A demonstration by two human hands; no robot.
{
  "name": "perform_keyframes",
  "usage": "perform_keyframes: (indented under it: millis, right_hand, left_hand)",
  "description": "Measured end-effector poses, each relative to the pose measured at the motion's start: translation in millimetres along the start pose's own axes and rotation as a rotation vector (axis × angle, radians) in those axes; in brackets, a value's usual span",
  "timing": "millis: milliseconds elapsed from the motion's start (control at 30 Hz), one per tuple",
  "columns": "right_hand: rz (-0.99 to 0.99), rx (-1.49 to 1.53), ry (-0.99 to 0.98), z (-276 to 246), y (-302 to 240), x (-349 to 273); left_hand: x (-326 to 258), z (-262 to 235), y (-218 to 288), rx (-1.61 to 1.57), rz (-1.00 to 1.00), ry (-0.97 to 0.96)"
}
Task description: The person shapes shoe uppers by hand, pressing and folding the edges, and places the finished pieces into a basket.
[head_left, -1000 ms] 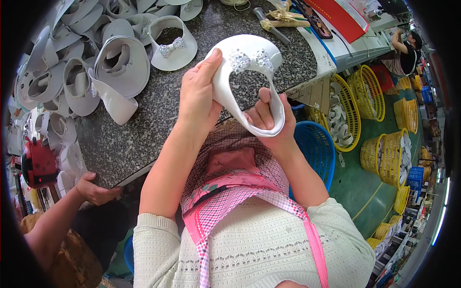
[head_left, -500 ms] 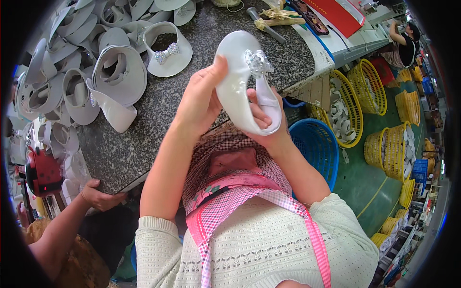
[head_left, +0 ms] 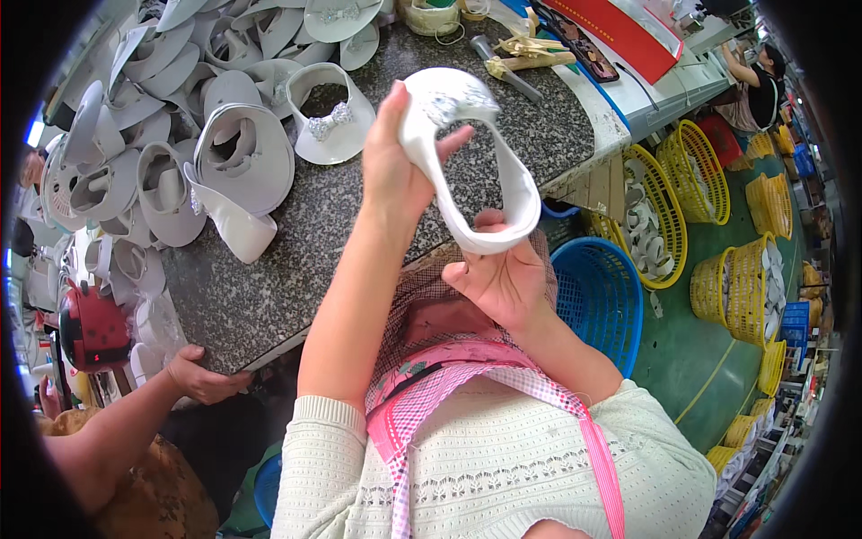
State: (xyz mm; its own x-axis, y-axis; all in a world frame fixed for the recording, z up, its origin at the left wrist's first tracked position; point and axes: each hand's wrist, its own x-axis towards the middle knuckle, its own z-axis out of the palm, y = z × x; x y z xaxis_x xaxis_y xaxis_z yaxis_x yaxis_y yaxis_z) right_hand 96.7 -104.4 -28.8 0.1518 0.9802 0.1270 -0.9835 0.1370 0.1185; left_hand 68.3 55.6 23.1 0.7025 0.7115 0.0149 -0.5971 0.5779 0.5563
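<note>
A white shoe upper (head_left: 519, 193) with a sparkling bow near its toe hangs in the air above the table's front edge. My left hand (head_left: 395, 171) grips its toe part from the left, thumb outside and a fingertip showing through the opening. At the heel end my right hand (head_left: 505, 287) holds the band from below, with a fingertip inside the loop and the thumb beneath. Left of my hands another upper with a jewelled bow (head_left: 334, 130) lies on the speckled stone table (head_left: 260, 301), beside a large pile of white uppers (head_left: 242, 153).
A hammer (head_left: 505, 68) and wooden pieces (head_left: 534, 56) lie at the far side, near a patterned phone (head_left: 588, 54) and red box (head_left: 620, 36). A blue basket (head_left: 597, 301) and yellow baskets (head_left: 669, 229) stand right. A co-worker's hand (head_left: 205, 377) rests at the table's left edge.
The shoe upper has tipped and turned, so its opening now faces me more and the bow is seen at a slant. My right hand has shifted lower on the heel end.
</note>
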Motion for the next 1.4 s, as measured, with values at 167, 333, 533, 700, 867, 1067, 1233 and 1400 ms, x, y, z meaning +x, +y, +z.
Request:
perform_keyframes:
  millis: [167,333,533,700,867,1067,1233,1400]
  right_hand:
    - [0.117,0.229,-0.035,-15.1,5.0,0.3]
    - [-0.009,0.169,0.173,-25.6,-0.7,-18.7]
    - [0.147,0.083,0.105,-7.8,13.1,-5.2]
    - [0.125,-0.223,-0.041,-6.0,21.6,14.6]
    - [0.126,-0.26,0.047,-4.7,28.4,17.4]
    - [0.238,-0.207,-0.039,15.6,42.7,15.4]
    - [0.258,-0.181,-0.037,20.6,42.8,5.4]
    - [0.242,-0.216,-0.051,24.9,40.2,1.4]
  left_hand:
    - [-7.3,16.5,6.5,-0.118,-0.112,-0.449]
    - [-10.7,2.2,-0.2,0.179,-0.227,-0.639]
    - [-27.7,-2.0,25.9,0.214,-0.113,-0.642]
    - [-28.8,-9.2,45.5,-0.084,-0.102,-0.5]
    - [-13.7,-29.7,42.1,-0.19,0.017,-0.203]
    - [-11.1,-36.4,64.9,-0.018,-0.032,0.0]
    - [-8.7,-49.3,62.6,0.039,-0.03,-0.006]
    - [-12.6,-51.0,60.4,0.051,0.041,0.048]
